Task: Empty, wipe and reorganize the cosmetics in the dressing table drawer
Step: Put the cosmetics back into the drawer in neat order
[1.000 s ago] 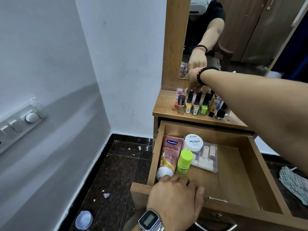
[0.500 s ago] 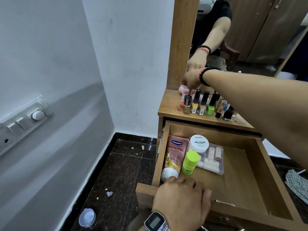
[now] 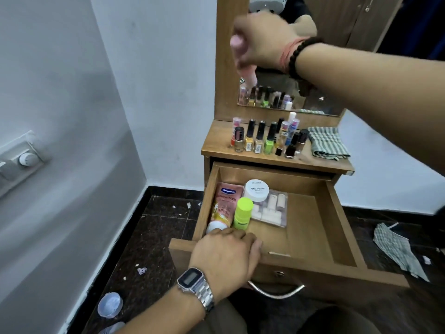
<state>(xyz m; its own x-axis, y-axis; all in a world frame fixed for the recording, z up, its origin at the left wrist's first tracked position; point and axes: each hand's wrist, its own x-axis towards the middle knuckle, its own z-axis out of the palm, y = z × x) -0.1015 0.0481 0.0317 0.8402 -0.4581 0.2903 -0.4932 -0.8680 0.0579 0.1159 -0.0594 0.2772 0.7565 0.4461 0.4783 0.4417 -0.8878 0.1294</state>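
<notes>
The wooden drawer (image 3: 337, 220) stands pulled out. At its left lie a pink Vaseline tube (image 3: 225, 203), a lime-green stick (image 3: 242, 213), a white nail-polish-remover jar (image 3: 256, 189) and a clear packet of white pieces (image 3: 271, 210). My left hand (image 3: 225, 260) rests on the drawer's front edge, fingers curled over it. My right hand (image 3: 267, 42) is raised in front of the mirror, closed around a pink tube (image 3: 245, 73) that hangs down from the fist. Several nail polish bottles (image 3: 265, 139) stand on the dressing table top (image 3: 216, 147).
A folded checked cloth (image 3: 327, 144) lies on the top at the right. Another checked cloth (image 3: 397, 247) lies on the dark floor to the right. A plastic lid (image 3: 109, 304) and paper scraps lie on the floor at the left. The mirror (image 3: 313, 92) is behind.
My right hand has lifted off the table top with the pink tube and risen up before the mirror. My left hand stays on the drawer front.
</notes>
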